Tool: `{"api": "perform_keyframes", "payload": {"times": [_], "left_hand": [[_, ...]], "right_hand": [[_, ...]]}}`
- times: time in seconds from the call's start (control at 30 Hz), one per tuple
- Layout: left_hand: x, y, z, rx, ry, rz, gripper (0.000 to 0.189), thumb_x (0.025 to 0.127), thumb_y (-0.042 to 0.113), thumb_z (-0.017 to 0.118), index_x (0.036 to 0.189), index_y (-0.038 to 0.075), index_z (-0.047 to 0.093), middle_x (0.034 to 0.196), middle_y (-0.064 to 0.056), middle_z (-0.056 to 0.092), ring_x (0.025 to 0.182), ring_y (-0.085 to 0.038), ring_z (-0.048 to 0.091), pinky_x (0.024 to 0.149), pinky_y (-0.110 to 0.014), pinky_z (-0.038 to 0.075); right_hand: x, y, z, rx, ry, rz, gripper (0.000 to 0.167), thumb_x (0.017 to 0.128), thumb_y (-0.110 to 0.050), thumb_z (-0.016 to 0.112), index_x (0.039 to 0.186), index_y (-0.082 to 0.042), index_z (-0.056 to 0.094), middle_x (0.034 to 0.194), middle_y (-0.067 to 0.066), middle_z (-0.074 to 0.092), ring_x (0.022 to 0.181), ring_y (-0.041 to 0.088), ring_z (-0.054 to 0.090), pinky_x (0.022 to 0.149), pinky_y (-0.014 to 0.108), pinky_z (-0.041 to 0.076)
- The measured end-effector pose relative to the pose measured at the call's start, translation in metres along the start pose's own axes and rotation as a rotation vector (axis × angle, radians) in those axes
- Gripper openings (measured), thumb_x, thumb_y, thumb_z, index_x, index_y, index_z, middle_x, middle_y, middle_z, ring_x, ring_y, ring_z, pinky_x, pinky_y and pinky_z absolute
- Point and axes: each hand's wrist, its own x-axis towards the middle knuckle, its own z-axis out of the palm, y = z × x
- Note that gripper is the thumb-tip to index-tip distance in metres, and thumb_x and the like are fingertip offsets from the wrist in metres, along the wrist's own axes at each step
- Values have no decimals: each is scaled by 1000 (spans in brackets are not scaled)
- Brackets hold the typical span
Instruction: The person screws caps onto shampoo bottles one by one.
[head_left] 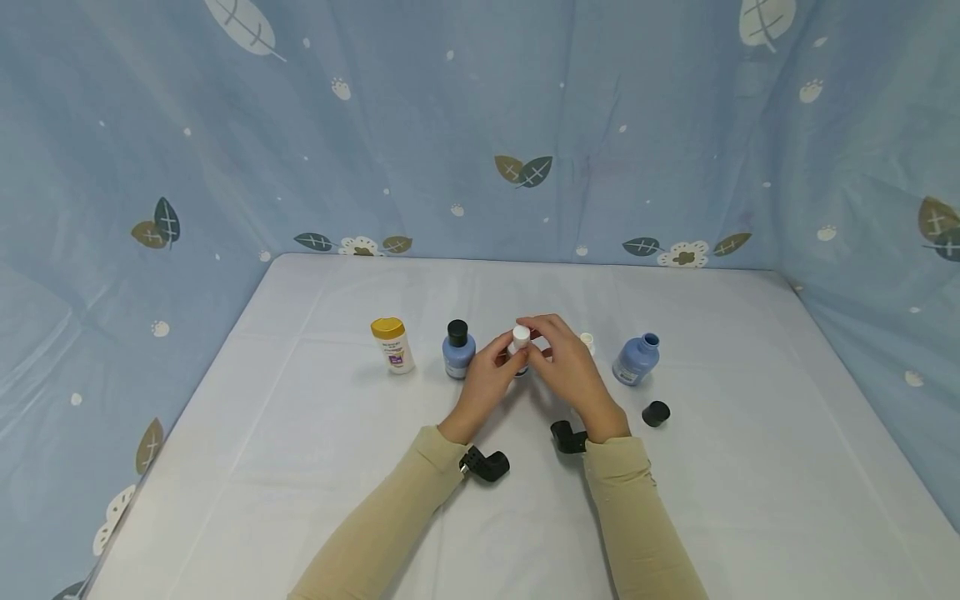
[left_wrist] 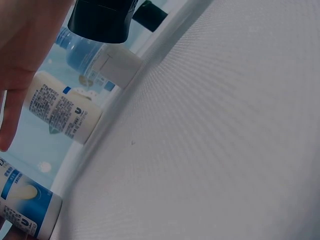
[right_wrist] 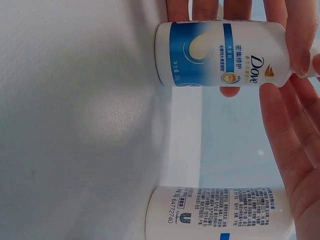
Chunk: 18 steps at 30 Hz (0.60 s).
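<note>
Between both hands a white and blue Dove shampoo bottle (right_wrist: 210, 55) stands upright on the white tabletop. My left hand (head_left: 485, 385) grips it, its fingers wrapped round the far side in the right wrist view. At the bottle's neck, the thumb and fingers of my right hand (head_left: 566, 367) pinch around the small white cap (head_left: 521, 333). Just past the right hand stands a second white bottle (left_wrist: 65, 107) with printed text, mostly covered by that hand in the head view. A blue bottle with a black cap (head_left: 459, 354) is close to the left hand.
To the far left stands a white bottle with a yellow cap (head_left: 393, 346). On the right are an uncapped blue bottle (head_left: 636, 360) and a loose black cap (head_left: 656, 413). Behind the table hangs a patterned blue curtain (head_left: 420, 133).
</note>
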Motion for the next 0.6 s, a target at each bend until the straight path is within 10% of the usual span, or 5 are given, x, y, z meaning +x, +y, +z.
{"api": "perform_keyframes", "payload": {"times": [0.27,0.6], "left_hand": [[2,-9,2,41,22,-4,37,88,37,55,121,23,55,91,1,60,75,-13,51,62,-26,44],[2,-6,1,-2,3,-34,39,88,27,57,125,20,53,117,-1,57,96,-14,55,76,-28,47]], "right_hand": [[1,0,0,-14,4,3,34,87,-17,57,120,-16,54,109,-2,53,98,11,51,71,27,48],[1,-1,-1,8,-3,71,34,84,-20,63,116,-13,55,105,-1,55,97,15,53,72,28,48]]}}
